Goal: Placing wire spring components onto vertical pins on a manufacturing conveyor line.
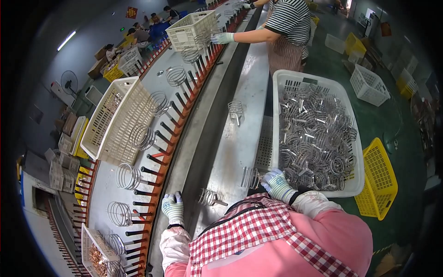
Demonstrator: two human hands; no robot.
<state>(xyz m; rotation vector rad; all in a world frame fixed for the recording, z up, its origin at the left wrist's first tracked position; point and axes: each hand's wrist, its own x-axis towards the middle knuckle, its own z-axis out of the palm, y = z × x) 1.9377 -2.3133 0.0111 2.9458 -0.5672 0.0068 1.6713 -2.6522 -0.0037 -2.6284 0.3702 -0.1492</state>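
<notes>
My left hand [173, 210], in a striped white glove, rests on the metal ledge beside the conveyor, fingers stretched out and nothing in them. My right hand [279, 185], gloved alike, is closed at the end of a coiled metal wire piece [249, 177] over the metal table; its fingertips are partly hidden. Between my hands lies another wire coil [210, 197] with a short stem. Farther up the table sits a third coil [235, 110]. To my right a white plastic crate [350, 138] is heaped with tangled wire coils [316, 134].
On the left runs a conveyor edged with black pegs [159, 159], carrying several coils [128, 176] and cream baskets [122, 122]. Ahead, a co-worker in a striped shirt [290, 23] reaches over it. A yellow basket [378, 180] stands right of the crate.
</notes>
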